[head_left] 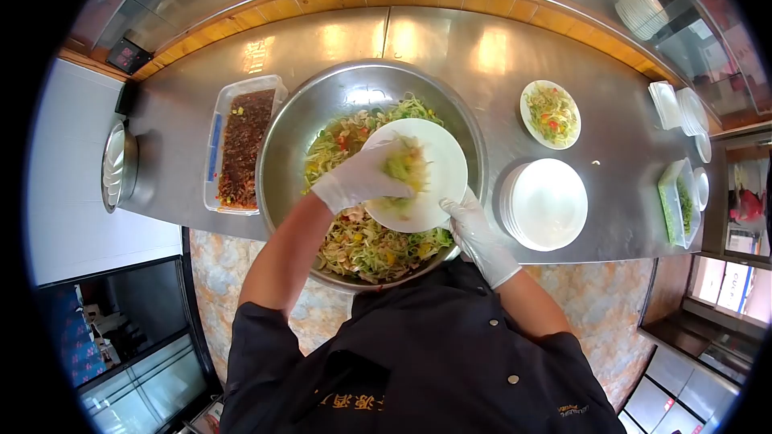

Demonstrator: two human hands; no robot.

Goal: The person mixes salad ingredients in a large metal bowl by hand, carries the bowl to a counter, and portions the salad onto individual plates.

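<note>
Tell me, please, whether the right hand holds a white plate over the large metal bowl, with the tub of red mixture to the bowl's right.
No: the tub of red mixture stands left of the large metal bowl, as the head view shows; the right hand does hold a white plate over the bowl.

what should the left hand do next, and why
Probably ease the shredded vegetables onto the white plate: the gloved left hand is at the blurred clump over it, and the gloved right hand holds the plate's edge above the steel bowl. The filled plate beyond the plate stack suggests a similar portion.
</note>
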